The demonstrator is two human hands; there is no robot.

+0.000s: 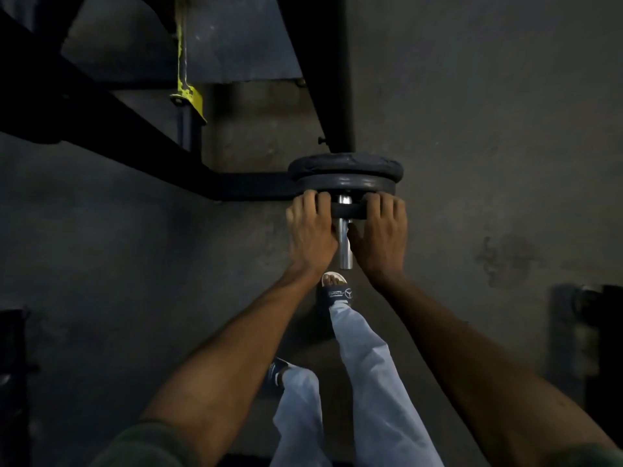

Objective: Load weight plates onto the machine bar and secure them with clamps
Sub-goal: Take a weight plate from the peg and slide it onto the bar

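concrete floor (472, 163); both hands (312, 230) grip small plate (349, 210) on bar (344, 244).

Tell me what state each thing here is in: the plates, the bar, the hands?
Shiny steel bar: loaded, its near end bare.
Two large dark round weight plates: already on the bar, stacked together.
Smaller dark round plate: on the bar, gripped at both sides, a gap short of the large plates.
Left hand: closed on the smaller plate.
Right hand: closed on the smaller plate.
Clamp: none in view.

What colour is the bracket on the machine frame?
Yellow bracket, chipped; head view.
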